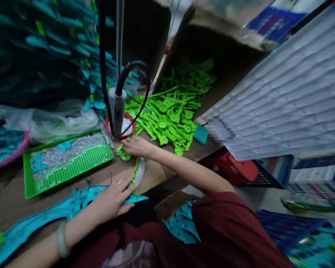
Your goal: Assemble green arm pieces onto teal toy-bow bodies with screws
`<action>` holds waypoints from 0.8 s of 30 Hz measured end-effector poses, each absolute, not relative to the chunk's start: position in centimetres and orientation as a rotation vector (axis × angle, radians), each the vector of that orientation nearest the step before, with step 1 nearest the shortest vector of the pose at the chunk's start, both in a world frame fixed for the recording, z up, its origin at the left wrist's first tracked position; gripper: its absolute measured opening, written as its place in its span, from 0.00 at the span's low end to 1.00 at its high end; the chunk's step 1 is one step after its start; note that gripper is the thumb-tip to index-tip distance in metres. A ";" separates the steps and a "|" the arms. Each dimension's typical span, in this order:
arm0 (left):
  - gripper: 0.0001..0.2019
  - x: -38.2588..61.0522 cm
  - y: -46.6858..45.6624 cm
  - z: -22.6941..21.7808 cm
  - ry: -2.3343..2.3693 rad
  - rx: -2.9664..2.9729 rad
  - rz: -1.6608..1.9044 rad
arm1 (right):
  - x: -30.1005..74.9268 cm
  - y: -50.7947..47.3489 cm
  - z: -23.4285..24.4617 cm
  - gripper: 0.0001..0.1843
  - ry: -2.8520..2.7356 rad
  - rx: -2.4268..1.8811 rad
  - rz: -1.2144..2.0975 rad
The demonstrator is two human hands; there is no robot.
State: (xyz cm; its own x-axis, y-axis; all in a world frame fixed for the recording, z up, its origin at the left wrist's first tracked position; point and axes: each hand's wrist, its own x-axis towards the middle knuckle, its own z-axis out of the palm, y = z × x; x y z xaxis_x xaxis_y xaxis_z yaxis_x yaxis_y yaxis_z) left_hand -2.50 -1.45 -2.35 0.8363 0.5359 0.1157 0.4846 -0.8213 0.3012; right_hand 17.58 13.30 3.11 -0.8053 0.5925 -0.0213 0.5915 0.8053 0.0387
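My left hand (118, 193) lies with fingers stretched out over a long turquoise plastic part (69, 210). Its fingertips touch a narrow green strip (136, 173) with a clear, whitish piece (140, 172) beside it. Thin red and blue wires (91, 182) stick up from the turquoise part. Farther forward, my right hand (136, 146) is closed, fingers bent down at small round green plastic pieces (125, 155); what lies between the fingertips is hidden. Just behind that hand hangs a silver cylindrical tool (117, 111) with a black cable.
A green perforated tray (95, 158) at left contains small silver hardware and turquoise bits. Behind my right hand are a red basket (107, 126) and a heap of green plastic parts (167, 115) spilling from a cardboard box (226, 70). Stacked turquoise parts (44, 44) rise back left.
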 end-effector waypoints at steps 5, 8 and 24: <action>0.24 -2.5 -3.1 0.0 0.833 2.882 0.677 | 21.2 13.1 5.1 0.05 3.028 0.975 0.186; 0.29 -3.0 -4.0 2.7 1.128 2.670 1.127 | 22.7 9.8 7.8 0.04 3.062 1.085 0.250; 0.24 3.4 -3.0 4.9 1.089 1.198 0.953 | 20.9 -0.3 8.8 0.27 3.202 1.209 -0.487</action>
